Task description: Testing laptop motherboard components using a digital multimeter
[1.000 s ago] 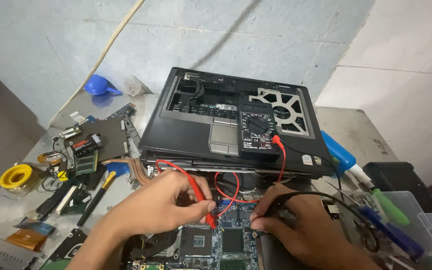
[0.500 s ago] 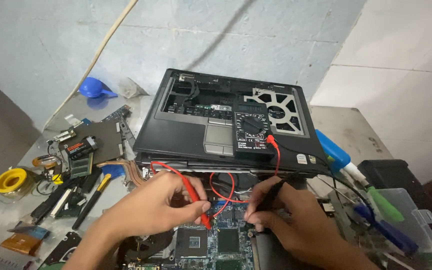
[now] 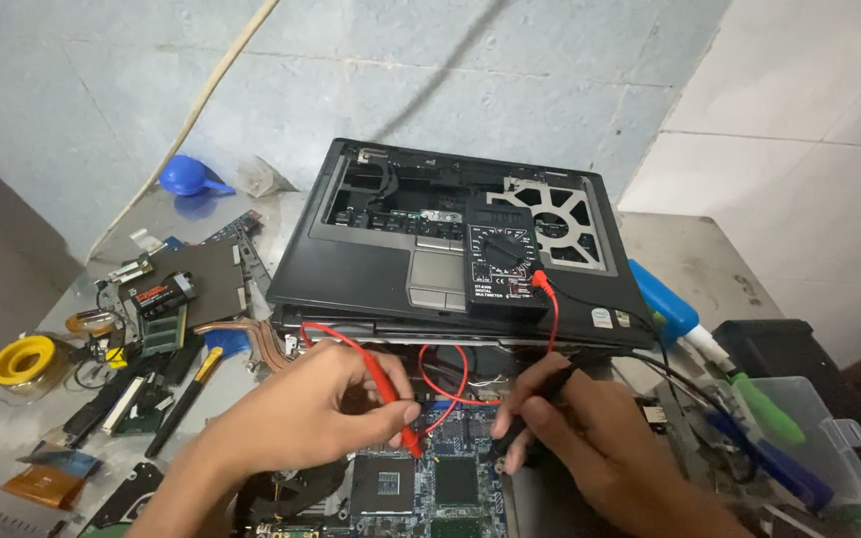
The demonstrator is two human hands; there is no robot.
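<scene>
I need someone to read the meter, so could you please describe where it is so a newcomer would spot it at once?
Find the black opened laptop shell mid-table. The meter lies on its right half, beside the grey touchpad. It alone has a round dial and red and black wires plugged in.

This is an electronics repair workshop. A stripped laptop chassis (image 3: 450, 239) lies open on a cluttered grey surface (image 3: 690, 259), with a black digital multimeter (image 3: 503, 261) resting on it and a bare motherboard (image 3: 450, 478) in front. A yellow solder spool (image 3: 22, 359), a copper heat pipe (image 3: 251, 344), loose circuit boards (image 3: 196, 284), screwdrivers (image 3: 764, 408) and a blue dust blower (image 3: 189, 176) lie scattered about. Rough plastered walls (image 3: 510, 70) stand behind.
</scene>
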